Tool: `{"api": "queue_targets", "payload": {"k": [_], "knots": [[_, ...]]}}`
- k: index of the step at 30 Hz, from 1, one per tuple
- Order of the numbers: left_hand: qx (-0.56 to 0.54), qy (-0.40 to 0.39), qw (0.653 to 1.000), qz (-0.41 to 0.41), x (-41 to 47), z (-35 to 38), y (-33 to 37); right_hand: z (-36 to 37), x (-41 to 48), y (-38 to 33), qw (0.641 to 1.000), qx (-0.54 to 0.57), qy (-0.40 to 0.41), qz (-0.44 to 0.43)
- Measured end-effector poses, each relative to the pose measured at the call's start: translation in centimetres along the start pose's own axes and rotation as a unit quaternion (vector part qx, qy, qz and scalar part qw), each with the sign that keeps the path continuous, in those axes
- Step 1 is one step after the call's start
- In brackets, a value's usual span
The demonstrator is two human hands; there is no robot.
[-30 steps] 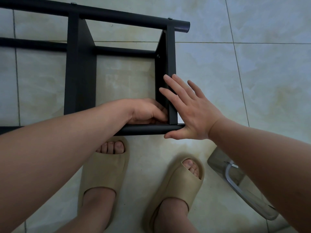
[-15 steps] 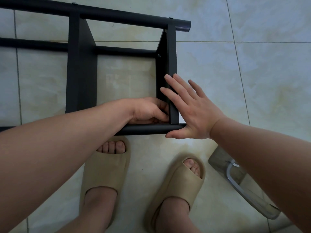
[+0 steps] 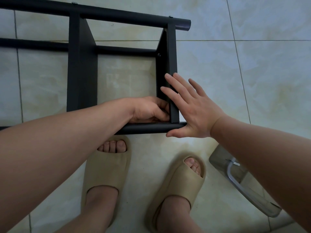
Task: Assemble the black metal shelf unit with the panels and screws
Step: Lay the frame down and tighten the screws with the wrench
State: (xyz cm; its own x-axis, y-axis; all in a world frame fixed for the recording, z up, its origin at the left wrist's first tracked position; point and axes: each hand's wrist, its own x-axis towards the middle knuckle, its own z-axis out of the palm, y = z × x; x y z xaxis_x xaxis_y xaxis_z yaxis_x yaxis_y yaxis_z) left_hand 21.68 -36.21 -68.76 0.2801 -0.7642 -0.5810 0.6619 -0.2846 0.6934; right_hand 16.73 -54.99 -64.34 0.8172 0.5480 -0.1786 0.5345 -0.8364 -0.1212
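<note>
The black metal shelf unit [image 3: 80, 68] lies on its side on the tiled floor, its round poles running left to right. Its end panel [image 3: 171, 52] stands on edge between the far pole [image 3: 117, 13] and the near pole [image 3: 148, 128]. My right hand [image 3: 193, 108] presses flat, fingers straight, against the outer face of that panel near its lower corner. My left hand [image 3: 149, 110] is curled inside the frame at the same corner, fingertips pinched against the panel; what they hold is hidden. A screw head [image 3: 159, 55] shows on the panel's inner face.
My two feet in beige slippers [image 3: 107, 170] stand just below the near pole. A clear plastic bag with a silver hex key [image 3: 235, 177] lies on the floor at the right. Pale floor tiles [image 3: 252, 64] spread to the right of the shelf.
Almost nothing has moved. Both hands stay at the panel's lower corner; my left fingers shift slightly there.
</note>
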Motion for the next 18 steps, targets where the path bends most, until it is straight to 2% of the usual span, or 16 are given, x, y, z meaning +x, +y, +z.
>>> {"api": "queue_targets", "payload": {"k": [9,14,18], "knots": [[-0.008,-0.002,0.999,-0.038,0.22,0.22,0.05,0.02,-0.03,-0.06,1.0,0.005,-0.001,0.003],[0.049,0.049,0.997,-0.027,0.29,0.15,-0.09,0.07,0.06,-0.03,1.0,0.002,-0.005,0.003],[0.049,0.043,0.997,-0.028,0.27,0.09,-0.03,0.03,0.05,-0.04,1.0,0.002,-0.007,0.003]]}}
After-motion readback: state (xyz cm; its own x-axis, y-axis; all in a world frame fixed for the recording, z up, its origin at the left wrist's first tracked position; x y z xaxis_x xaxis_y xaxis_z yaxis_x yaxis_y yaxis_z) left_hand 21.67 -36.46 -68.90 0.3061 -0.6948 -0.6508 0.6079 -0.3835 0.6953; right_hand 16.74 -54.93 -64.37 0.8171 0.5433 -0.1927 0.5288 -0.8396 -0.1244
